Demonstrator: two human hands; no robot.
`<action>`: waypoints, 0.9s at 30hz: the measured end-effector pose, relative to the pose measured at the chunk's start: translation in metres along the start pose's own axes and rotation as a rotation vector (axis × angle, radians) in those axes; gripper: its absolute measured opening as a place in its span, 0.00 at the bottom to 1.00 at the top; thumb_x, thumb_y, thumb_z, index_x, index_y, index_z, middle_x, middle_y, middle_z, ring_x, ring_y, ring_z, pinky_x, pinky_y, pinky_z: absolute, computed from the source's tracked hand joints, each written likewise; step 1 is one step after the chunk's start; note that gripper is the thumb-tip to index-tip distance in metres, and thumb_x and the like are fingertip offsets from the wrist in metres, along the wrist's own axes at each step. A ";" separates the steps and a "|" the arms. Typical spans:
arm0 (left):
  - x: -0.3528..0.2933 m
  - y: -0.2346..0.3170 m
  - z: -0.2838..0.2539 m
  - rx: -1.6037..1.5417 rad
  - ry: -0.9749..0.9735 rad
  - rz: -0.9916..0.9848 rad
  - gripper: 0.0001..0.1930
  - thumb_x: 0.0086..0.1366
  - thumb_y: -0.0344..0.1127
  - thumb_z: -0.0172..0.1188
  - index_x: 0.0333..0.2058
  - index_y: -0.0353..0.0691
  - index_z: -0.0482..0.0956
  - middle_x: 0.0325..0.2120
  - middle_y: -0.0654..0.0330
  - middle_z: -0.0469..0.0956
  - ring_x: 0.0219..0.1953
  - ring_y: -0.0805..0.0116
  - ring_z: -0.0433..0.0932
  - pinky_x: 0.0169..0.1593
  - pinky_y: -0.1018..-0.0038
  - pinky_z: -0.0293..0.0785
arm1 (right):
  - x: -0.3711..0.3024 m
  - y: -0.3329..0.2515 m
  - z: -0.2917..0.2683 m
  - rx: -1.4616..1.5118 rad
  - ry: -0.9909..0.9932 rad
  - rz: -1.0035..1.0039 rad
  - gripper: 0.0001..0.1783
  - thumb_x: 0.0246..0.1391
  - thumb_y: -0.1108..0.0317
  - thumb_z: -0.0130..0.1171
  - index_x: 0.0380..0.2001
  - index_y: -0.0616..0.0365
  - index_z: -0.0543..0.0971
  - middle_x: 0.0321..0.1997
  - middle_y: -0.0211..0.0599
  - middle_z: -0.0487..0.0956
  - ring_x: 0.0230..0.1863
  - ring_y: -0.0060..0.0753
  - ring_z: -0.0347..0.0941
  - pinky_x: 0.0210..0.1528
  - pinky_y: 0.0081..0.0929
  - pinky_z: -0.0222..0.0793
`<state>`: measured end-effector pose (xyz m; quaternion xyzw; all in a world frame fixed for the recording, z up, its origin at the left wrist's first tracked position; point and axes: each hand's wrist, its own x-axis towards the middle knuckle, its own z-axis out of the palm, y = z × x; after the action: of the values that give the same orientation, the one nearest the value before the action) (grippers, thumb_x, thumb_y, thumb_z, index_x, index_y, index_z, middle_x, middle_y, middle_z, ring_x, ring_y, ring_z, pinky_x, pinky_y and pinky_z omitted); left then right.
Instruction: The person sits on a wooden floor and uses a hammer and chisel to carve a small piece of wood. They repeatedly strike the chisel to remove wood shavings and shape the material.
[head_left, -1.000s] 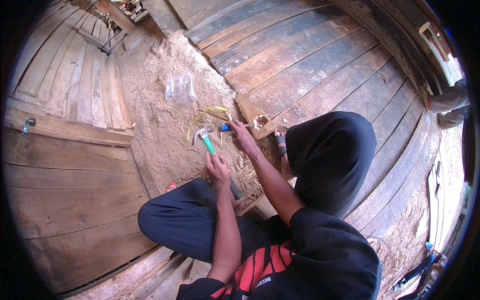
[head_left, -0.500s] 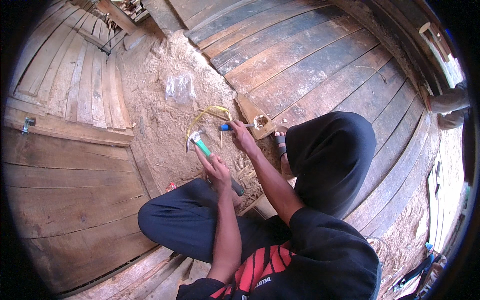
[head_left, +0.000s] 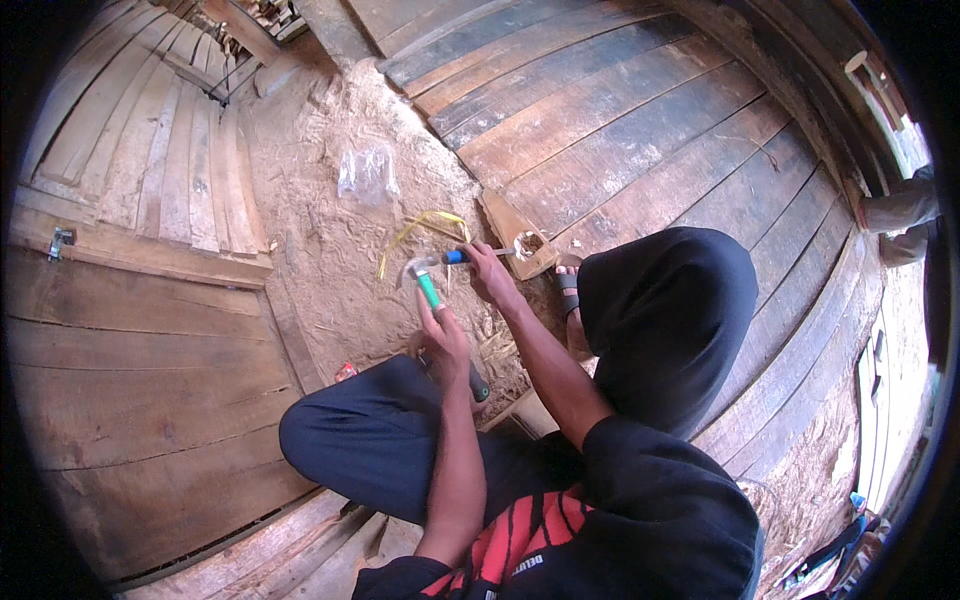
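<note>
My left hand (head_left: 443,335) grips the green handle of a claw hammer (head_left: 424,282), whose steel head sits just left of a blue-handled chisel (head_left: 462,256). My right hand (head_left: 489,272) holds that chisel, with its blade pointing right into a hollow cut in a small wooden block (head_left: 520,240). The block lies on sandy, sawdust-strewn ground between my knees and the dark planks. A sandalled foot (head_left: 568,290) rests beside the block.
A crumpled clear plastic bag (head_left: 366,172) and a yellow strap (head_left: 420,228) lie on the sawdust beyond the block. Wide wooden planks (head_left: 600,110) lie to the right, a wooden door panel (head_left: 120,330) to the left. Another person's sleeve (head_left: 900,210) shows at the far right.
The hammer head has swung slightly down and right, closer to the blue end of the chisel. My right hand and the block have stayed in place.
</note>
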<state>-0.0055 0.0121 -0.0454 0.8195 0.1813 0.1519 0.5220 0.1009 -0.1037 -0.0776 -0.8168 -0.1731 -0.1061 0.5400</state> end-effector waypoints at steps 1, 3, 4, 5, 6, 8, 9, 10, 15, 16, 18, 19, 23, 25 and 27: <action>0.001 -0.006 0.001 0.032 -0.021 0.009 0.29 0.72 0.34 0.43 0.70 0.49 0.53 0.23 0.64 0.68 0.15 0.79 0.64 0.17 0.79 0.61 | -0.002 0.004 0.002 -0.010 0.024 -0.014 0.23 0.49 0.83 0.50 0.50 0.60 0.73 0.42 0.51 0.72 0.45 0.57 0.70 0.49 0.43 0.67; 0.001 -0.008 0.001 0.022 -0.065 -0.037 0.28 0.71 0.34 0.44 0.69 0.48 0.55 0.22 0.64 0.69 0.15 0.79 0.64 0.17 0.79 0.61 | -0.006 0.015 -0.002 -0.030 0.003 -0.025 0.25 0.47 0.84 0.51 0.51 0.60 0.73 0.43 0.49 0.72 0.46 0.55 0.69 0.51 0.42 0.66; 0.000 -0.004 0.001 -0.020 -0.088 -0.094 0.28 0.71 0.35 0.44 0.69 0.47 0.55 0.22 0.63 0.69 0.15 0.79 0.65 0.17 0.79 0.61 | -0.009 0.020 -0.004 -0.039 -0.008 -0.029 0.26 0.47 0.84 0.51 0.52 0.60 0.73 0.43 0.48 0.72 0.47 0.54 0.68 0.52 0.41 0.66; -0.002 0.001 0.002 -0.128 -0.075 -0.117 0.27 0.72 0.35 0.45 0.68 0.47 0.56 0.22 0.65 0.68 0.15 0.80 0.63 0.17 0.79 0.61 | -0.010 0.022 -0.004 -0.042 -0.015 -0.015 0.25 0.47 0.84 0.51 0.51 0.60 0.74 0.43 0.48 0.72 0.47 0.54 0.68 0.52 0.41 0.66; -0.005 0.013 0.002 -0.184 -0.058 -0.171 0.27 0.72 0.35 0.45 0.68 0.48 0.56 0.23 0.65 0.67 0.15 0.80 0.62 0.16 0.79 0.60 | -0.011 0.022 -0.005 -0.044 -0.022 0.000 0.25 0.47 0.84 0.51 0.51 0.60 0.74 0.43 0.49 0.72 0.47 0.54 0.68 0.52 0.41 0.66; -0.011 0.037 0.001 -0.294 -0.021 -0.280 0.26 0.73 0.36 0.45 0.68 0.48 0.55 0.23 0.66 0.65 0.15 0.80 0.61 0.15 0.80 0.60 | -0.015 0.021 -0.007 -0.062 -0.050 0.036 0.24 0.47 0.84 0.51 0.50 0.60 0.74 0.44 0.49 0.72 0.48 0.54 0.68 0.52 0.42 0.66; -0.009 0.039 -0.002 -0.302 -0.025 -0.276 0.26 0.73 0.36 0.45 0.68 0.49 0.55 0.23 0.67 0.65 0.15 0.80 0.61 0.15 0.80 0.59 | -0.013 0.019 -0.008 -0.073 -0.068 0.048 0.24 0.47 0.84 0.50 0.50 0.60 0.74 0.44 0.49 0.72 0.48 0.54 0.68 0.52 0.42 0.66; -0.009 0.041 -0.004 -0.311 -0.029 -0.273 0.26 0.73 0.37 0.45 0.68 0.50 0.55 0.23 0.67 0.64 0.14 0.80 0.60 0.14 0.80 0.59 | -0.011 0.016 -0.008 -0.085 -0.086 0.061 0.24 0.47 0.85 0.50 0.50 0.60 0.74 0.44 0.49 0.72 0.48 0.54 0.68 0.52 0.42 0.66; -0.007 0.039 -0.002 -0.370 -0.034 -0.286 0.26 0.73 0.38 0.45 0.68 0.51 0.54 0.23 0.67 0.64 0.14 0.81 0.60 0.13 0.80 0.58 | -0.007 0.013 -0.005 -0.084 -0.011 0.009 0.22 0.46 0.82 0.52 0.47 0.60 0.73 0.42 0.49 0.72 0.47 0.55 0.69 0.50 0.43 0.67; -0.006 0.039 -0.003 -0.383 -0.031 -0.293 0.26 0.73 0.38 0.45 0.68 0.51 0.54 0.23 0.67 0.64 0.14 0.81 0.60 0.13 0.80 0.58 | -0.006 0.010 -0.005 -0.084 -0.014 0.009 0.21 0.46 0.82 0.53 0.47 0.60 0.73 0.42 0.49 0.72 0.46 0.55 0.69 0.50 0.44 0.67; -0.007 0.039 -0.003 -0.369 -0.036 -0.296 0.26 0.73 0.38 0.46 0.68 0.51 0.54 0.23 0.67 0.64 0.14 0.81 0.60 0.13 0.80 0.58 | -0.003 0.005 -0.004 -0.072 0.030 -0.001 0.19 0.42 0.80 0.55 0.42 0.61 0.73 0.38 0.50 0.72 0.44 0.56 0.69 0.47 0.45 0.66; -0.008 0.040 -0.003 -0.342 -0.043 -0.291 0.26 0.73 0.38 0.46 0.68 0.51 0.54 0.23 0.67 0.64 0.14 0.81 0.60 0.13 0.80 0.58 | -0.002 0.005 -0.004 -0.068 0.052 -0.007 0.18 0.41 0.80 0.57 0.40 0.61 0.73 0.36 0.50 0.72 0.42 0.57 0.69 0.46 0.46 0.66; -0.005 0.040 -0.006 -0.343 -0.046 -0.290 0.27 0.73 0.39 0.47 0.68 0.51 0.54 0.22 0.67 0.64 0.14 0.81 0.60 0.13 0.80 0.59 | -0.001 -0.005 -0.004 -0.095 0.061 -0.016 0.16 0.41 0.76 0.58 0.37 0.60 0.72 0.35 0.50 0.72 0.40 0.56 0.69 0.44 0.46 0.66; -0.006 0.041 -0.006 -0.355 -0.044 -0.299 0.27 0.73 0.39 0.47 0.68 0.51 0.54 0.22 0.67 0.64 0.14 0.81 0.60 0.13 0.80 0.59 | -0.002 -0.007 -0.005 -0.115 0.065 -0.022 0.15 0.42 0.75 0.58 0.36 0.61 0.71 0.35 0.50 0.72 0.40 0.56 0.69 0.44 0.46 0.66; -0.007 0.045 -0.007 -0.369 -0.046 -0.313 0.27 0.73 0.39 0.47 0.68 0.50 0.54 0.22 0.67 0.64 0.14 0.81 0.60 0.13 0.80 0.59 | -0.001 -0.008 -0.005 -0.123 0.071 -0.025 0.13 0.43 0.74 0.57 0.36 0.61 0.71 0.34 0.50 0.72 0.40 0.56 0.69 0.44 0.46 0.65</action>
<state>-0.0085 -0.0028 -0.0023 0.6755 0.2634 0.0809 0.6839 0.0974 -0.1059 -0.0694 -0.8419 -0.1573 -0.1522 0.4932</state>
